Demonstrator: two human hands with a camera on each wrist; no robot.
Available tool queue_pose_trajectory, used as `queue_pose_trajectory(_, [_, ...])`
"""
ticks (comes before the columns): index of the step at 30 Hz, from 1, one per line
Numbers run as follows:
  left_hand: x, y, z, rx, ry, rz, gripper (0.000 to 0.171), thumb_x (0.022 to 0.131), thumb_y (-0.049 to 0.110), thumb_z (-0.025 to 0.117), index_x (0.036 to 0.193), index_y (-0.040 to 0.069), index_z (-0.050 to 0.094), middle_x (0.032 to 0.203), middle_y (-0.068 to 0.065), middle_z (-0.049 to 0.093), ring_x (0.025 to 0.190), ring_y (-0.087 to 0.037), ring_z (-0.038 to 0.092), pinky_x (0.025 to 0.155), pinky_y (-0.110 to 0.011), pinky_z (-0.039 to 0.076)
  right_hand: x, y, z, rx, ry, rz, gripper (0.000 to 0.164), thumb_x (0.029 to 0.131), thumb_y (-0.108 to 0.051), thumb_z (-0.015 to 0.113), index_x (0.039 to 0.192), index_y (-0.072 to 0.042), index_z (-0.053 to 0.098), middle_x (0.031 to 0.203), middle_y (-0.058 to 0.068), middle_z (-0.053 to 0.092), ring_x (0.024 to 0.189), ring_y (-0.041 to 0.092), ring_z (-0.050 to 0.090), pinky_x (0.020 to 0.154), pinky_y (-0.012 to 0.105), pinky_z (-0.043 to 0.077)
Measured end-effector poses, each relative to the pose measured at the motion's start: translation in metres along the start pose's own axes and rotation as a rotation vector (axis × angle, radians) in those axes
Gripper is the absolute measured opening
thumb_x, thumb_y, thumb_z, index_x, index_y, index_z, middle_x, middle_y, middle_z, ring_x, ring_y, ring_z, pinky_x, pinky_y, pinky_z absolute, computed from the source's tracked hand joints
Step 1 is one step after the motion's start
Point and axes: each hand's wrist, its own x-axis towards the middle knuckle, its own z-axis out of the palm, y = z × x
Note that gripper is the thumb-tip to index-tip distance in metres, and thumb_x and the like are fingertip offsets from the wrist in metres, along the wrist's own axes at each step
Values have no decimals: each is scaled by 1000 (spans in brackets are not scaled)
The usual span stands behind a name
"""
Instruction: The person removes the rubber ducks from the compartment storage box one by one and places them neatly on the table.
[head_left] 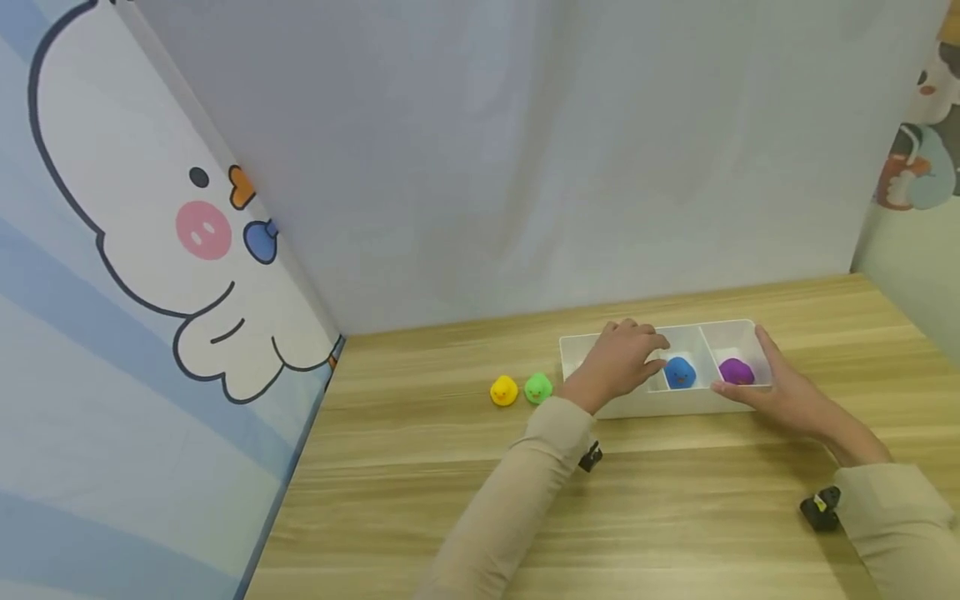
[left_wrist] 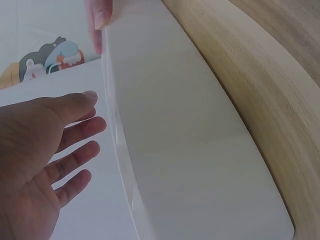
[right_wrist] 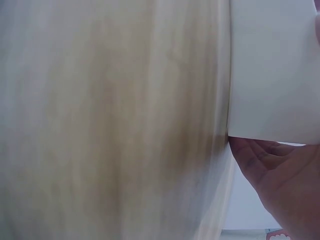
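Note:
A long white divided box [head_left: 637, 406] sits on the wooden table. One of its compartments holds a blue toy duck [head_left: 680, 372], and the right-end one a rounded purple toy [head_left: 737, 372]. My left hand [head_left: 618, 358] hovers over the box's left part with loosely bent fingers and nothing between them; it hides what lies below. In the left wrist view, that hand [left_wrist: 45, 150] is apart from the box rim. My right hand [head_left: 791, 400] grips the box's right end, thumb at the front rim, fingers along the end wall.
Left of the box stand a yellow toy duck [head_left: 504, 391] and a green toy duck [head_left: 537, 388], side by side on the table [head_left: 420, 467]. Behind the table rises a pale wall [head_left: 487, 167]. A cartoon-printed panel [head_left: 112, 292] borders the left side.

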Motion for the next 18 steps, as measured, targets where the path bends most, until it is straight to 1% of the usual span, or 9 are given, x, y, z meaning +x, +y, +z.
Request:
queue_pose_trajectory(3, [7, 3, 2, 11, -2, 21, 34, 104, 39, 59, 135, 27, 66, 135, 11, 68, 124, -14, 60, 111, -37, 45, 1, 0, -1, -1, 3, -10, 121, 95, -54, 66, 156, -19, -32, 160, 46, 7, 140, 69, 25, 105, 83, 26])
queue_pose_trajectory(6, [13, 7, 3, 16, -24, 30, 34, 104, 39, 58, 135, 28, 66, 135, 11, 68, 122, -13, 60, 110, -36, 45, 1, -1, -2, 6, 2, -18, 121, 95, -54, 67, 156, -20, -33, 160, 46, 9, 139, 67, 28, 105, 82, 27])
queue_pose_trajectory(11, [22, 13, 9, 51, -51, 42, 32, 104, 40, 58, 133, 30, 67, 132, 13, 69, 121, -12, 60, 111, -35, 46, 0, 0, -2, 13, 3, -20, 121, 95, -53, 67, 157, -18, -32, 159, 46, 11, 137, 67, 30, 104, 82, 29])
queue_pose_trajectory(15, [27, 18, 11, 78, -67, 53, 29, 103, 40, 58, 128, 30, 69, 126, 13, 70, 114, -10, 60, 106, -33, 47, 0, 2, -2, 21, 10, -29, 121, 95, -52, 67, 157, -19, -31, 158, 47, 13, 136, 66, 32, 103, 82, 30])
queue_pose_trajectory(18, [32, 22, 11, 89, -80, 59, 23, 103, 41, 59, 119, 30, 72, 117, 14, 72, 106, -8, 59, 101, -30, 46, -1, 4, -2, 19, 17, -31, 120, 95, -52, 67, 157, -18, -31, 158, 48, 14, 136, 66, 33, 104, 81, 30])
